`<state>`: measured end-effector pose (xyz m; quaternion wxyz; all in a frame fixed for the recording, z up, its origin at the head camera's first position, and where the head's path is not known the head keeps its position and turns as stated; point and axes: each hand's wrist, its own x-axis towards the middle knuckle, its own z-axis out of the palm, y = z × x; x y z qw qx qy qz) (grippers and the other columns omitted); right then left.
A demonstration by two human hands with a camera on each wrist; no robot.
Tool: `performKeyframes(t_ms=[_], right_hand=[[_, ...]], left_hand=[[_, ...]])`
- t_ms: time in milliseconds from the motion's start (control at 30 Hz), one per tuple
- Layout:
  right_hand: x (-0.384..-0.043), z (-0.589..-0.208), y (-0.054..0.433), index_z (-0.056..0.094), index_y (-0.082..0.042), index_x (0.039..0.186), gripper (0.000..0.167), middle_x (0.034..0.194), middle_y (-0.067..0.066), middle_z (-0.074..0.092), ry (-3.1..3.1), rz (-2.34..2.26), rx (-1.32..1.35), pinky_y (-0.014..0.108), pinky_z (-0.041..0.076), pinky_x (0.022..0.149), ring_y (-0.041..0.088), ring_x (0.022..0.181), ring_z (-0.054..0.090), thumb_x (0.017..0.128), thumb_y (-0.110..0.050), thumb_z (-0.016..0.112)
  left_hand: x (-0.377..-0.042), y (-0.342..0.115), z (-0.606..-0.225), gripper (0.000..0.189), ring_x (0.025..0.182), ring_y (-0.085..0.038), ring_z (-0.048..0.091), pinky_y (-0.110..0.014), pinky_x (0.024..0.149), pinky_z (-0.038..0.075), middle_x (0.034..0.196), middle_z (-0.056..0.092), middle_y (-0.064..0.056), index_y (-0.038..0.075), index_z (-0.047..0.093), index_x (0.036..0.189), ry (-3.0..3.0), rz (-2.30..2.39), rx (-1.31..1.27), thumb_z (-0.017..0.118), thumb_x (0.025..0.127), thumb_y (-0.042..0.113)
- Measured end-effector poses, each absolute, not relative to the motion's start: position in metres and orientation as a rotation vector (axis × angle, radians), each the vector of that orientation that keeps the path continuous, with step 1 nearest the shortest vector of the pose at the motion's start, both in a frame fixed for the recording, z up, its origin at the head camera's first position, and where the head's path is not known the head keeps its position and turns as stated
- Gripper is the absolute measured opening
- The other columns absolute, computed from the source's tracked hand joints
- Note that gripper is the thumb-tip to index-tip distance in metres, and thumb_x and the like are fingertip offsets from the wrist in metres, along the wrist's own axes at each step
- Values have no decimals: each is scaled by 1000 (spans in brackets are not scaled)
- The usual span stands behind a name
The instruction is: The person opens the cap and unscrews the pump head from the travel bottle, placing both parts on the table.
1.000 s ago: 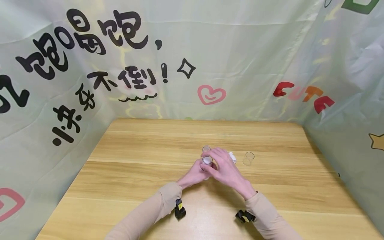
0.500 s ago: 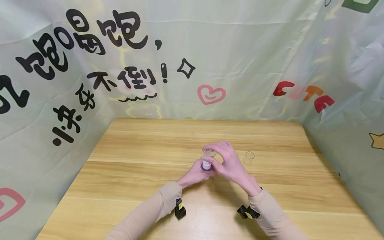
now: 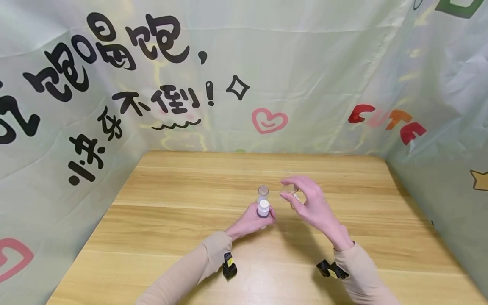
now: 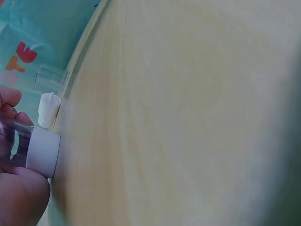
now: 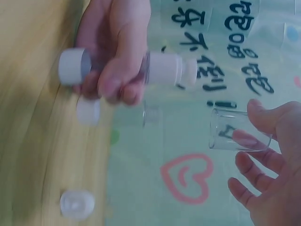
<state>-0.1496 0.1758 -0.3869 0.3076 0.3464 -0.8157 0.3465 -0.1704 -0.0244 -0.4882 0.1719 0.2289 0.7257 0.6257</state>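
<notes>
My left hand [image 3: 248, 219] grips a small clear bottle upright, with a white base [image 4: 43, 153] below the fingers and a narrow white top [image 3: 263, 207] above them. Off to the right, my right hand [image 3: 315, 202] pinches a clear cylindrical cap [image 5: 228, 129] between thumb and fingers, held apart from the bottle. The right wrist view shows this cap as see-through, with the hand's other fingers spread loosely below it. Much of the gripped bottle's body is hidden by the left fingers.
Just behind the left hand stands a second bottle [image 3: 263, 191] with a clear top and a white base [image 5: 88, 112]. A small white piece [image 5: 77, 205] lies on the wooden table [image 3: 183, 178]. Another clear cap [image 4: 51, 77] stands beyond it. Printed cloth surrounds the table.
My right hand has lifted the clear cap up off the bottle's white top and carried it to the right. The left hand keeps its grip in nearly the same place.
</notes>
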Motion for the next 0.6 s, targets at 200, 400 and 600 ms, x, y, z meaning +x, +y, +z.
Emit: performKeyframes(t_ms=[200, 400, 600], right_hand=[[-147, -394, 202, 69, -3, 111, 37, 100, 9, 73, -2261, 831, 798, 22, 48, 69, 12, 79, 57, 76, 1, 82], [-143, -398, 227, 69, -2, 112, 37, 98, 11, 74, -2338, 769, 699, 18, 43, 65, 12, 75, 56, 77, 0, 82], [-139, -403, 247, 70, -2, 109, 35, 95, 10, 74, -2421, 675, 646, 26, 46, 61, 15, 73, 58, 76, -2, 82]], left_hand=[[-170, -23, -488, 15, 67, -11, 56, -19, 67, 50, 89, 69, -18, -7, 66, 100, 2020, 1805, 627, 66, 86, 0], [-170, -23, -488, 15, 65, -11, 54, -18, 63, 48, 80, 66, 2, -7, 66, 99, 2013, 1816, 616, 67, 85, 0], [-170, -23, -489, 14, 67, -10, 55, -18, 65, 49, 81, 67, 3, -6, 66, 98, 2039, 1809, 624, 67, 86, 1]])
